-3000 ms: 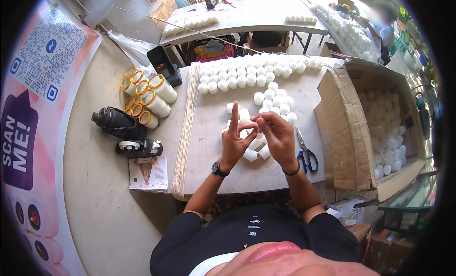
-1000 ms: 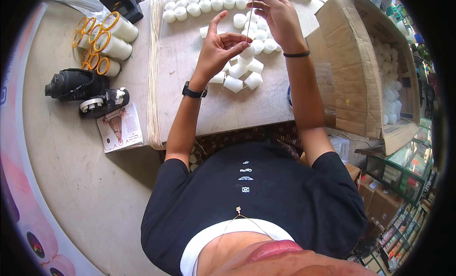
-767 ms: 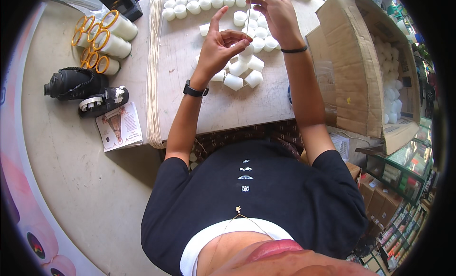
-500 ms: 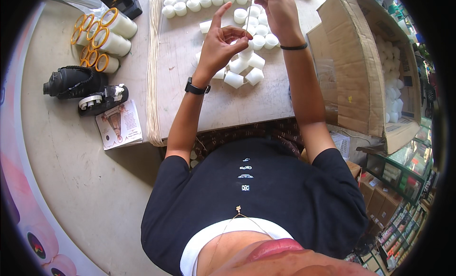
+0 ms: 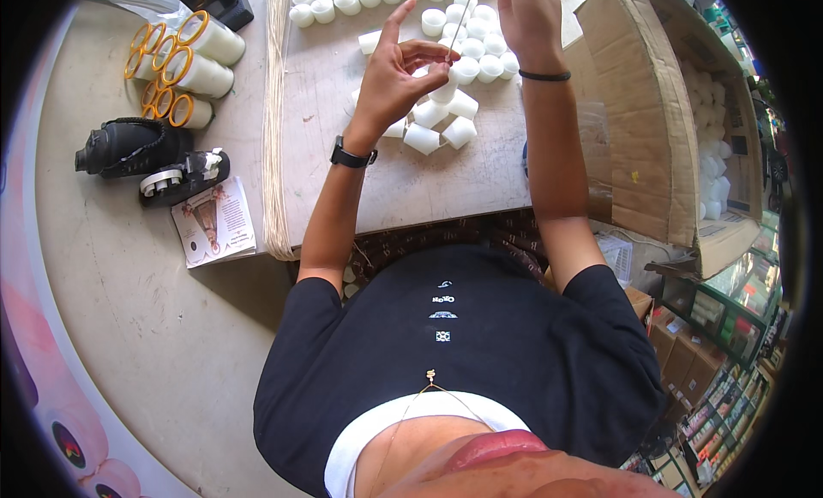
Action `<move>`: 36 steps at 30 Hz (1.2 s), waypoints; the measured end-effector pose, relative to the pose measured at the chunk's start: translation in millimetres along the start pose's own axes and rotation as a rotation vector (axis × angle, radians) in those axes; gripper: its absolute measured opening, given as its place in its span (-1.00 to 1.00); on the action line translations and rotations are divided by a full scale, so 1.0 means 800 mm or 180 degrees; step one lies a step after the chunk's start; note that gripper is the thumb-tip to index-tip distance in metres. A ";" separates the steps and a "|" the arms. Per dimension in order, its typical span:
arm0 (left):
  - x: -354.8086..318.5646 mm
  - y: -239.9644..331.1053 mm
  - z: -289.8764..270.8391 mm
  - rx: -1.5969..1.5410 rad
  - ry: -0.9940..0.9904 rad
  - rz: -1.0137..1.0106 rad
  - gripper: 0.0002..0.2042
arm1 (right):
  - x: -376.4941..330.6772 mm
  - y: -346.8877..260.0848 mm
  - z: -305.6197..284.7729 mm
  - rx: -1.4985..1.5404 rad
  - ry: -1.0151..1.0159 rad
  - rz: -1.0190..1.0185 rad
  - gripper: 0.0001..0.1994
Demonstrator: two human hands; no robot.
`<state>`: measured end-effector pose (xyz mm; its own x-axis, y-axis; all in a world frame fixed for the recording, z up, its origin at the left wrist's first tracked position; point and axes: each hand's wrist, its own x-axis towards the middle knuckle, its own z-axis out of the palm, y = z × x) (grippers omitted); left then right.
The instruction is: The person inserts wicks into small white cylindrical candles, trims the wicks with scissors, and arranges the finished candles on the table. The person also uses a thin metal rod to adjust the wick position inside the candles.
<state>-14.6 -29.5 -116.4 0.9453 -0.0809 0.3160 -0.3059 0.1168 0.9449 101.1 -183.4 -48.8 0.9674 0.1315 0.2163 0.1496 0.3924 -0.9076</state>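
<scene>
Pale cord (image 5: 461,23) pinched in left hand (image 5: 393,80); right hand (image 5: 529,22) cropped by top edge, can't tell grip; white cups (image 5: 421,139) on table (image 5: 390,194).

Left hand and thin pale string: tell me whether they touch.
Touching: the head view shows the left hand pinching the thin pale string at its thumb tip.

- We see smooth white cups (image 5: 422,139), wax or plastic unclear.
- Our cord bundle (image 5: 275,129) looks matt and fibrous.
- We find the box (image 5: 643,112) rough, matt cardboard.
- Our T-shirt (image 5: 523,352) is matt cloth, the booklet (image 5: 219,228) glossy paper.
</scene>
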 end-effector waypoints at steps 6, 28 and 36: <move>0.001 0.001 0.005 0.0065 0.0204 0.0121 -0.04 | -0.025 -0.026 0.017 0.0218 -0.0181 -0.0076 -0.72; 0.001 0.015 0.022 0.0246 0.0099 0.0527 -0.10 | -0.059 -0.059 0.016 0.0457 -0.0603 -0.0755 -0.71; -0.002 0.020 0.026 0.0541 0.0266 0.0470 -0.03 | -0.066 -0.061 0.013 0.0445 -0.0638 -0.0750 -0.70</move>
<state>-23.5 -48.4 -99.9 0.8929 0.0078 0.4502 -0.4494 -0.0477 0.8921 40.3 -200.3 -12.0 0.8481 0.1932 0.4934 0.3215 0.5526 -0.7690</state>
